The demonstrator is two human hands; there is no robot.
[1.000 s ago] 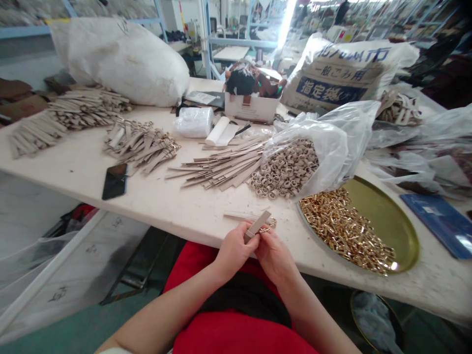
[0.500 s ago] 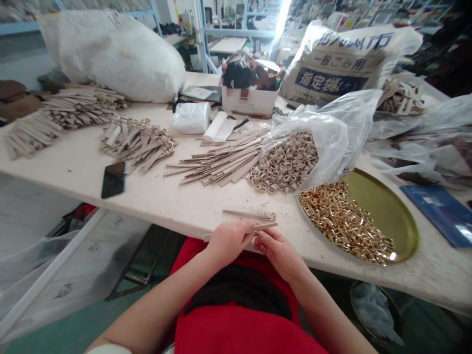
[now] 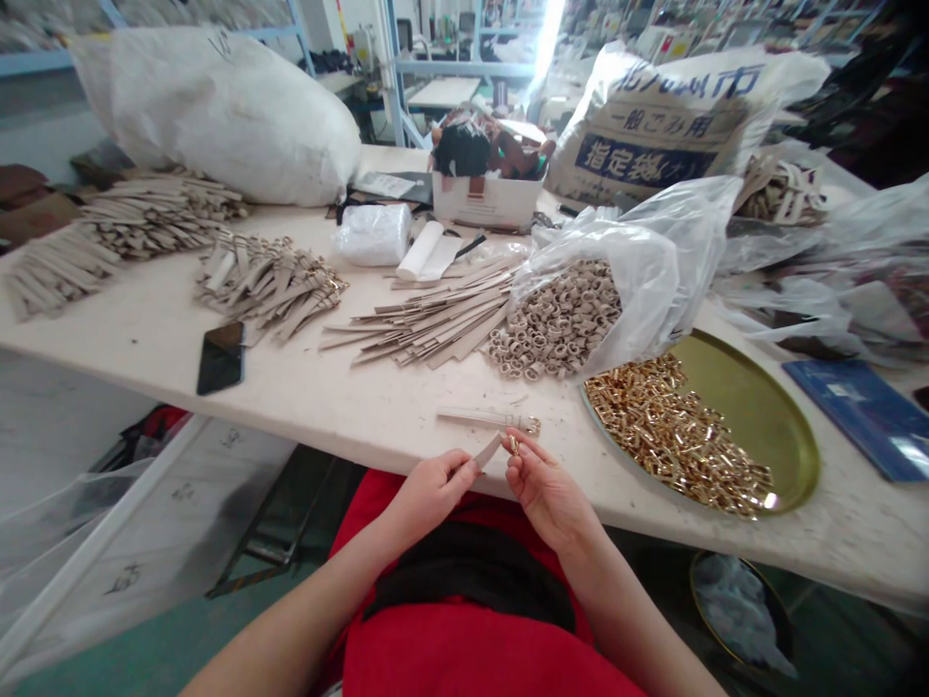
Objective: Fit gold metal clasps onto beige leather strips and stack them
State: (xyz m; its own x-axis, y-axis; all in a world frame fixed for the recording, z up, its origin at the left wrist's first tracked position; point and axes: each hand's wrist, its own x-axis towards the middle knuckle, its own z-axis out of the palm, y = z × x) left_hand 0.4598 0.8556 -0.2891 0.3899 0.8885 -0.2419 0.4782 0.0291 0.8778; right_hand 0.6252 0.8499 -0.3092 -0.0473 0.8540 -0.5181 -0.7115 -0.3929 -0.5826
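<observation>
Closed around a beige strap [image 3: 489,451] is my left hand [image 3: 435,494], at the front edge of the table. The strap's free end points up and right toward my right hand [image 3: 550,489]. Between my right thumb and fingers is a small gold buckle [image 3: 514,445], close to the strap's tip; whether the two touch I cannot tell. Just beyond my hands lies a finished-looking beige strap [image 3: 475,416] with gold metal at its right end. To the right, a round gold tray [image 3: 780,416] bears a heap of gold buckles [image 3: 674,436].
Small beige loops [image 3: 558,319] spill from a clear plastic bag [image 3: 653,271]. Long beige strips [image 3: 435,319] fan out beside them. Strap bundles [image 3: 268,286] and a phone [image 3: 222,358] lie left. A white box [image 3: 486,198] and large sacks [image 3: 218,111] stand behind; a blue folder [image 3: 863,416] is far right.
My hands have drawn apart a little, the left moving left and down. The strap has tilted upward at its right end, and the gold buckle now shows in my right fingers.
</observation>
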